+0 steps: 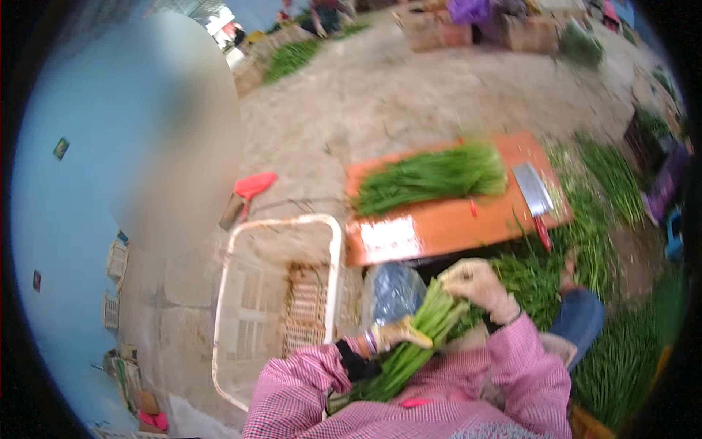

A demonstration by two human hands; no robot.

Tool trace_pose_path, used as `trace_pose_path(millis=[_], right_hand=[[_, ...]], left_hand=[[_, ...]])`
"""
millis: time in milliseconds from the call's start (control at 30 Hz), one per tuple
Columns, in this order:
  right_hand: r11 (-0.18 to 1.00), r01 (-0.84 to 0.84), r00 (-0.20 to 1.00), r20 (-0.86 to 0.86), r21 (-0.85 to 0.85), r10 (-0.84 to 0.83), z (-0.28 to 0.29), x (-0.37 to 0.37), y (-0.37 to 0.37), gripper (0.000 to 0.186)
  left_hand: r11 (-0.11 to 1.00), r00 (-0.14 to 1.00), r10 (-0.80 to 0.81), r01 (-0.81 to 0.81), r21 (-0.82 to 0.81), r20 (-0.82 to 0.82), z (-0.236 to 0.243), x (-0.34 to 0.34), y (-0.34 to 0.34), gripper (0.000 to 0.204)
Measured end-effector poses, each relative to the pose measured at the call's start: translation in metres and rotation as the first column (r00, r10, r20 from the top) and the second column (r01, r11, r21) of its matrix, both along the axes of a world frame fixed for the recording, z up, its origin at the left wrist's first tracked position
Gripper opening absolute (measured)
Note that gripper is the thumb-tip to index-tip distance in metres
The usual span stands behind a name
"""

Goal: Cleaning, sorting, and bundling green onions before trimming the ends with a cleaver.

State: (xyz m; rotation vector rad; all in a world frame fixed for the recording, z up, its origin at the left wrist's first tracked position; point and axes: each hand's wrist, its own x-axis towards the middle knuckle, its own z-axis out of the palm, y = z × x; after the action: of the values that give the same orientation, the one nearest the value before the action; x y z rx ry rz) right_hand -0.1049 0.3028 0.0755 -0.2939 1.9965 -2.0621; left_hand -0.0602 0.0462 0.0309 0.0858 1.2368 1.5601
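Note:
A bunch of garlic chives (413, 358) slants across my lap, pale stalk ends up and leaves toward me. My left hand (395, 335), in a pale glove, is wrapped round the middle of the bunch. At its stalk ends is my right hand (479, 285), also gloved, with fingers curled in a pinch against the stalks. Ahead, a larger pile of garlic chives (431, 175) lies on an orange board (409, 238). A cleaver (532, 189) with a red handle rests on the board's right side. Clear plastic bags (393, 293) sit just beyond my left hand.
A white plastic basket (336, 278) stands to my left, showing only its slotted bottom. Loose greens (585, 249) cover the floor at my right. A red dustpan (254, 186) lies beyond the basket. Cardboard boxes (439, 33) stand far back, and another person (322, 16) is at the top.

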Motion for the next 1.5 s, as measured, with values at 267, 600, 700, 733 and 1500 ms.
trace_pose_path(millis=[267,600,700,733,1500], right_hand=[[0.978,-0.022,0.992,-0.115,0.209,0.047,-0.016,-0.001,-0.003,0.015],[0.986,0.044,0.964,-0.251,-0.163,-0.084,0.0,-0.014,0.007,0.05],[0.853,-0.519,0.845,-0.111,0.061,0.522,-0.003,-0.014,-0.013,0.045],[0.865,-0.484,0.865,-0.074,0.133,0.496,-0.006,-0.019,-0.016,0.041],[0.86,0.329,0.856,0.508,-0.39,-0.097,-0.032,0.053,-0.07,0.039]], left_hand=[[0.997,0.994,-0.058,0.053,0.054,0.092,-0.016,0.0,0.0,0.064],[0.984,0.998,-0.062,0.056,0.167,0.03,-0.009,-0.002,0.002,0.071],[0.976,0.997,-0.081,0.082,0.199,-0.012,-0.003,-0.003,0.009,0.075],[0.986,0.996,-0.07,0.077,0.146,-0.049,-0.001,-0.001,0.008,0.083],[0.998,0.999,0.036,-0.034,-0.043,0.034,0.006,0.009,0.009,0.065]])
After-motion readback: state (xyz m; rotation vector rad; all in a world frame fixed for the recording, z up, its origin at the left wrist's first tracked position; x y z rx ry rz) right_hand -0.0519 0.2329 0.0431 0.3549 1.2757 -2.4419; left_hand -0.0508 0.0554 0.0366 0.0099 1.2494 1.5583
